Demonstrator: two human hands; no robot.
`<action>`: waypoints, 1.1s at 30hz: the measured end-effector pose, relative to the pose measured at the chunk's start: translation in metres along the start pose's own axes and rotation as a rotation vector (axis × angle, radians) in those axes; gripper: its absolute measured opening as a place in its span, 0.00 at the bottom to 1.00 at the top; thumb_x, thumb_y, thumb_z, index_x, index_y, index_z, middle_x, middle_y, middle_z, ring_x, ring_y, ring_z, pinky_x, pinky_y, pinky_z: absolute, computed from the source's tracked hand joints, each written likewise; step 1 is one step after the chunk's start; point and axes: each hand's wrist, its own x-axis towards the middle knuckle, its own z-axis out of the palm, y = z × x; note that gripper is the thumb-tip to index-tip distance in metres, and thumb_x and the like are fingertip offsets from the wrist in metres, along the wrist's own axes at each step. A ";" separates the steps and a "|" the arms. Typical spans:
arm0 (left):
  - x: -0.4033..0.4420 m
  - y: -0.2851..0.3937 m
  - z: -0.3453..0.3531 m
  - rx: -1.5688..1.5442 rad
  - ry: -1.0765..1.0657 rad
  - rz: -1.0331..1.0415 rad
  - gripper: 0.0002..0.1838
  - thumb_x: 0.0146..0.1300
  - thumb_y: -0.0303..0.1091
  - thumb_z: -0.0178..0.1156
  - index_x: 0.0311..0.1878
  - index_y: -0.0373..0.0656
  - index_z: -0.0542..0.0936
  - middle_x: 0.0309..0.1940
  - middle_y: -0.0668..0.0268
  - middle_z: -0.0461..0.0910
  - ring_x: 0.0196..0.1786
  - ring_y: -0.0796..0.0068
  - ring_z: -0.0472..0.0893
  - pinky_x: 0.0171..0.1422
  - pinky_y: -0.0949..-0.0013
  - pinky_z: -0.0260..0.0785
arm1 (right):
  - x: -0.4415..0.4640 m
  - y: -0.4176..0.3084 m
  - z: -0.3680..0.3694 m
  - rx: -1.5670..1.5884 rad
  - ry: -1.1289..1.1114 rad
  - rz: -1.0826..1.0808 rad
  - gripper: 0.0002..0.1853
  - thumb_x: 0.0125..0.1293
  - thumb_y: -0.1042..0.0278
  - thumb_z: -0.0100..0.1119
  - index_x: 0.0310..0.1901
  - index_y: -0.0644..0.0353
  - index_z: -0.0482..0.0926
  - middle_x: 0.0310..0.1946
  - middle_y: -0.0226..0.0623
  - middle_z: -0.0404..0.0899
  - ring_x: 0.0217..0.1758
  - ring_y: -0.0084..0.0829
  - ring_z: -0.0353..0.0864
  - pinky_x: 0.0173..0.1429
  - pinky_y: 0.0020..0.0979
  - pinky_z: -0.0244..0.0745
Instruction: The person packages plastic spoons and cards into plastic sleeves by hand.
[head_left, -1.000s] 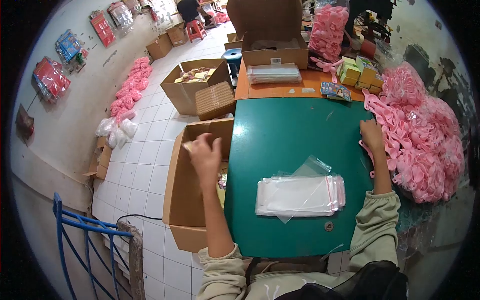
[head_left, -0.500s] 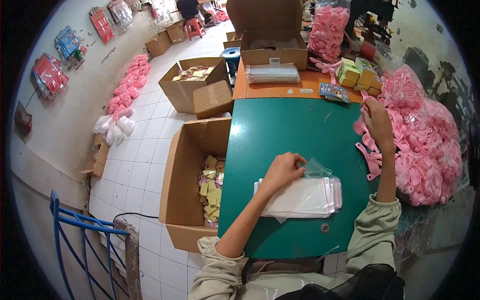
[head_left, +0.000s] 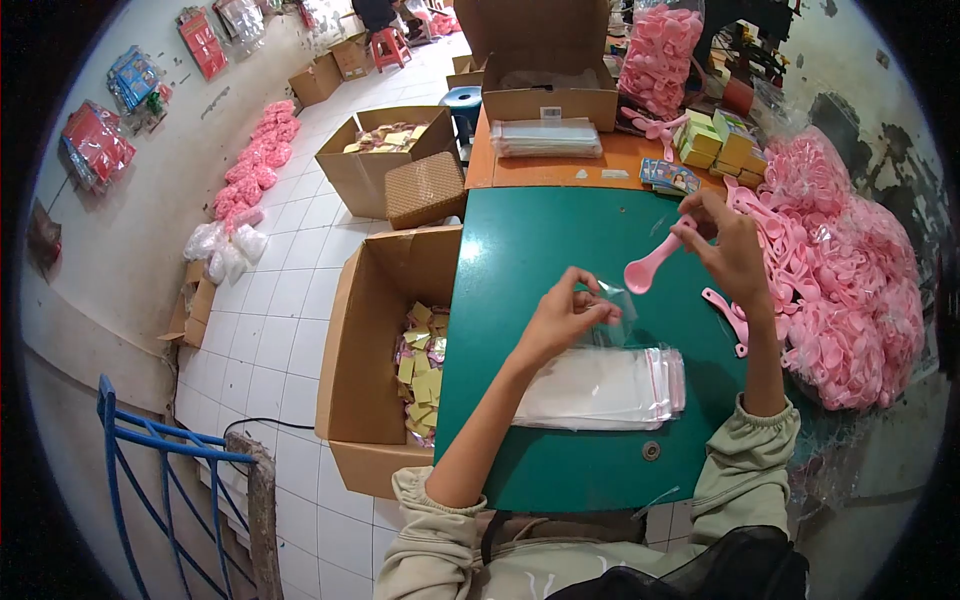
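Observation:
My right hand [head_left: 722, 245] pinches the handle end of a pink plastic spoon [head_left: 652, 264], its bowl pointing down to the left above the green tabletop [head_left: 540, 240]. Just left of the spoon, my left hand [head_left: 570, 315] grips a clear plastic bag [head_left: 617, 310] between thumb and fingers; the bag is see-through and its outline is hard to make out. Below my left hand lies a stack of clear plastic bags [head_left: 600, 388]. More pink spoons [head_left: 728, 315] lie loose at the table's right side, against a big heap of bagged pink spoons [head_left: 845, 270].
An open cardboard box [head_left: 345, 400] with small yellow-labelled packets stands against the table's left edge. On the orange surface [head_left: 485, 175] behind are a pack of clear sleeves [head_left: 547, 138], small yellow boxes [head_left: 705, 140] and picture cards [head_left: 668, 177]. A blue railing [head_left: 165, 440] stands lower left.
My right hand has come left and down from the spoon heap, bringing one pink spoon over the table. My left hand has lifted a clear bag up from the stack.

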 end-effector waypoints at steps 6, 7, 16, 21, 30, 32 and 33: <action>-0.005 0.017 0.003 -0.005 0.065 -0.104 0.26 0.59 0.29 0.62 0.57 0.38 0.61 0.37 0.56 0.82 0.41 0.75 0.81 0.46 0.74 0.71 | 0.000 -0.007 0.012 0.246 0.045 0.017 0.09 0.59 0.73 0.60 0.38 0.65 0.73 0.24 0.33 0.77 0.29 0.20 0.79 0.34 0.22 0.73; -0.005 0.019 0.002 -0.005 0.066 -0.110 0.28 0.58 0.30 0.63 0.58 0.38 0.61 0.37 0.56 0.82 0.41 0.75 0.81 0.45 0.75 0.71 | 0.000 -0.007 0.014 0.250 0.075 0.002 0.09 0.59 0.73 0.60 0.38 0.65 0.73 0.25 0.33 0.77 0.29 0.20 0.78 0.34 0.22 0.73; -0.007 0.022 -0.003 0.005 0.011 -0.149 0.24 0.62 0.35 0.59 0.58 0.38 0.65 0.39 0.59 0.81 0.45 0.77 0.80 0.46 0.76 0.71 | -0.001 -0.006 0.020 0.350 -0.051 -0.021 0.09 0.59 0.75 0.59 0.39 0.66 0.72 0.26 0.34 0.77 0.29 0.19 0.76 0.33 0.21 0.72; -0.006 0.023 0.004 -0.120 -0.038 -0.017 0.24 0.65 0.38 0.55 0.61 0.38 0.64 0.42 0.58 0.80 0.46 0.74 0.80 0.51 0.74 0.72 | -0.004 -0.014 0.039 0.455 -0.182 0.106 0.10 0.58 0.75 0.61 0.38 0.66 0.70 0.26 0.33 0.77 0.29 0.19 0.78 0.33 0.22 0.74; 0.014 0.054 -0.026 0.200 -0.103 -0.121 0.22 0.69 0.47 0.46 0.50 0.36 0.75 0.39 0.60 0.81 0.40 0.74 0.81 0.45 0.74 0.74 | -0.005 -0.010 0.051 0.442 0.089 0.024 0.09 0.62 0.68 0.58 0.35 0.64 0.71 0.31 0.38 0.80 0.37 0.24 0.80 0.40 0.26 0.76; 0.022 0.062 -0.026 0.204 -0.111 -0.057 0.21 0.69 0.46 0.46 0.48 0.36 0.77 0.37 0.60 0.82 0.39 0.75 0.81 0.44 0.74 0.74 | -0.006 -0.016 0.054 0.431 -0.003 -0.161 0.11 0.65 0.62 0.55 0.36 0.63 0.73 0.37 0.40 0.80 0.41 0.26 0.79 0.42 0.28 0.76; 0.023 0.066 -0.026 0.163 -0.097 -0.033 0.21 0.69 0.46 0.46 0.47 0.36 0.77 0.36 0.61 0.82 0.39 0.75 0.81 0.44 0.74 0.74 | -0.004 -0.018 0.056 0.425 -0.054 -0.255 0.13 0.66 0.60 0.53 0.37 0.63 0.74 0.39 0.41 0.80 0.43 0.26 0.79 0.43 0.29 0.76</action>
